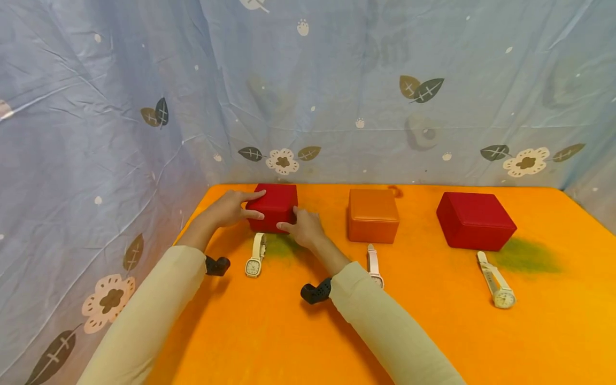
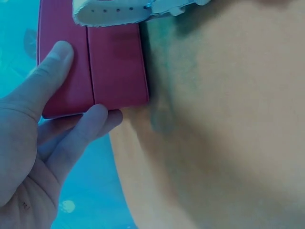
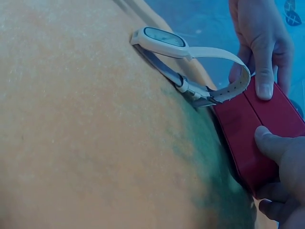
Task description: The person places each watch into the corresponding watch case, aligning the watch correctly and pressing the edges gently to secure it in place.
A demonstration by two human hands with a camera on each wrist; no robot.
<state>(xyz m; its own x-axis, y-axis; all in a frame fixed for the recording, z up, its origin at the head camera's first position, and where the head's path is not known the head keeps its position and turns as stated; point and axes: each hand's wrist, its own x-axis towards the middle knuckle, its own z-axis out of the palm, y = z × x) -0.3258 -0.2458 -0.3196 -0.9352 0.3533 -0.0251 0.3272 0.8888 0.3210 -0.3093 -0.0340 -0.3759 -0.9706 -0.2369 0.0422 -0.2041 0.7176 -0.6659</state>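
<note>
A closed red box (image 1: 273,202) stands at the far left of the table, with a seam between lid and base across its front. My left hand (image 1: 231,207) grips its left side, thumb (image 2: 59,56) on the front face and fingers at the side. From the right side my right hand (image 1: 309,229) holds the same box, thumb on the front near the seam (image 3: 256,110). Just in front of it lies a white watch (image 1: 253,266) with its strap buckled in a loop, seen closely in the right wrist view.
An orange box (image 1: 372,214) stands mid-table with a pale pink-strapped watch (image 1: 373,259) before it, partly hidden by my right sleeve. At right is another red box (image 1: 474,219), a white watch (image 1: 502,297) in front. A patterned curtain (image 1: 337,96) hangs behind the orange table (image 1: 269,331).
</note>
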